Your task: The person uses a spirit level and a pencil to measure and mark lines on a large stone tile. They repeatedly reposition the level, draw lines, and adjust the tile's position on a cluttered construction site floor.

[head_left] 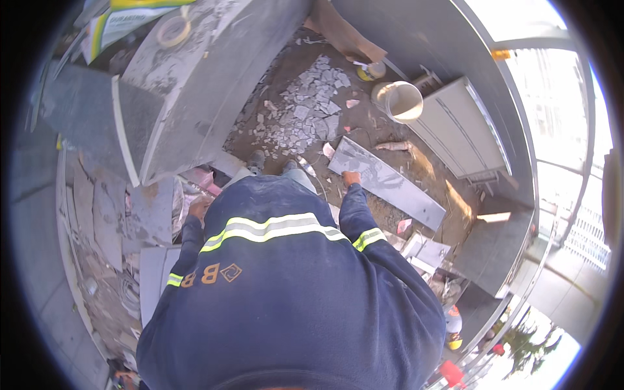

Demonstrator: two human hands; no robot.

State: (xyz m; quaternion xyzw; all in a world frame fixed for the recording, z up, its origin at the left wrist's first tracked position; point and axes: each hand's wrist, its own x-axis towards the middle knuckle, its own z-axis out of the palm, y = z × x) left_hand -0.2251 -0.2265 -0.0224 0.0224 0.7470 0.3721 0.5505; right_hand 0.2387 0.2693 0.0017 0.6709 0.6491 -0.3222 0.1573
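My right hand (351, 177) is closed at the near edge of a long grey slab (393, 185), overlapping it in view; I cannot make out whether the fingers grip the slab. The slab slants from beside my feet toward the right, with pale dusty smears on its face. My left hand (199, 207) hangs by my left side, partly hidden by my dark blue jacket, its fingers too small to read. Nearest to it are pink pieces (207, 181) and grey sheet offcuts (153, 208). Ahead of my feet, many broken grey fragments (305, 107) lie on the dirt.
A whitish bucket (398, 102) stands ahead to the right, a small yellow tub (371, 70) beside it. Large grey panels (211, 84) rise on the left, with a tape roll (173, 31) on top. A clear bottle (306, 166) lies near my feet. Debris surrounds me.
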